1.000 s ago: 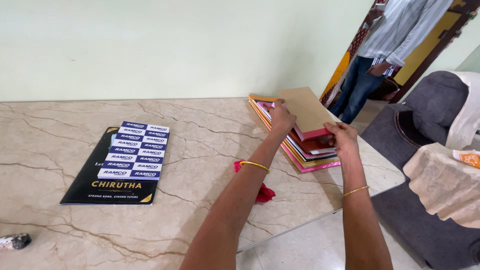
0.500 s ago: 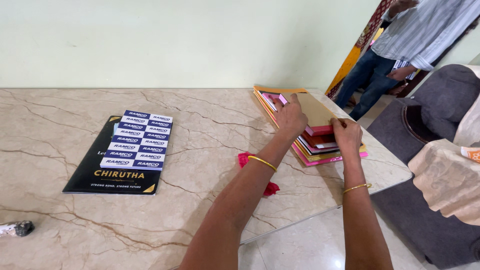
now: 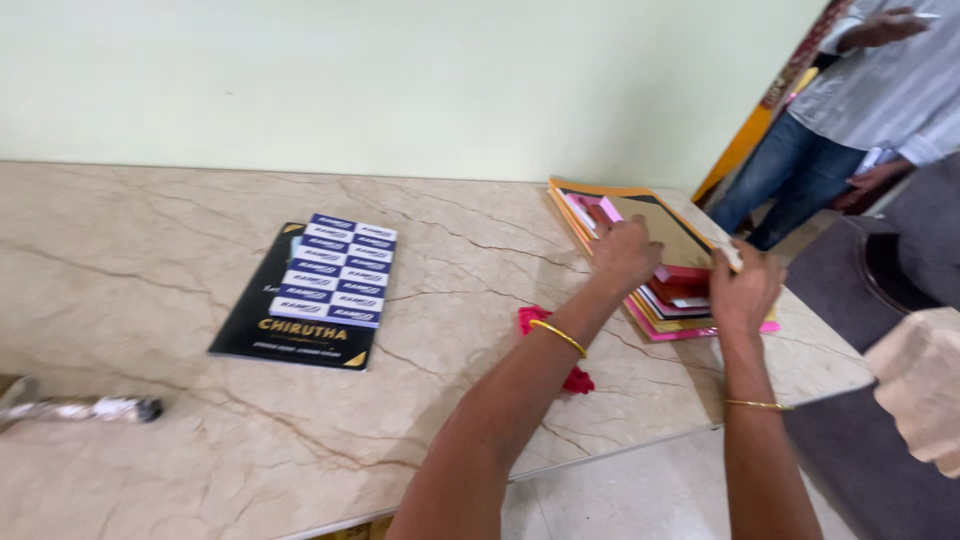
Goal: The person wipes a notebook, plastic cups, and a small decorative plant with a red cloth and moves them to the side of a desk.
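Note:
A stack of coloured flat boards (image 3: 600,205) lies at the right end of the marble table (image 3: 150,230). On top sits a brown board (image 3: 668,235) with a red edge. My left hand (image 3: 624,252) rests on the left side of that top board. My right hand (image 3: 745,288) grips its near right corner, fingers curled over the edge. Both wrists wear gold bangles. A crumpled red cloth (image 3: 575,378) lies on the table under my left forearm.
A black booklet (image 3: 290,335) with a blue-and-white patterned card (image 3: 338,268) on it lies mid-table. A grey wrapped object (image 3: 80,408) sits at the left edge. Another person in a striped shirt and jeans (image 3: 840,130) stands at the doorway. A dark sofa (image 3: 890,250) stands right.
The view has swung left and blurred. The brown top board has come down flatter onto the stack, and both hands stay on it.

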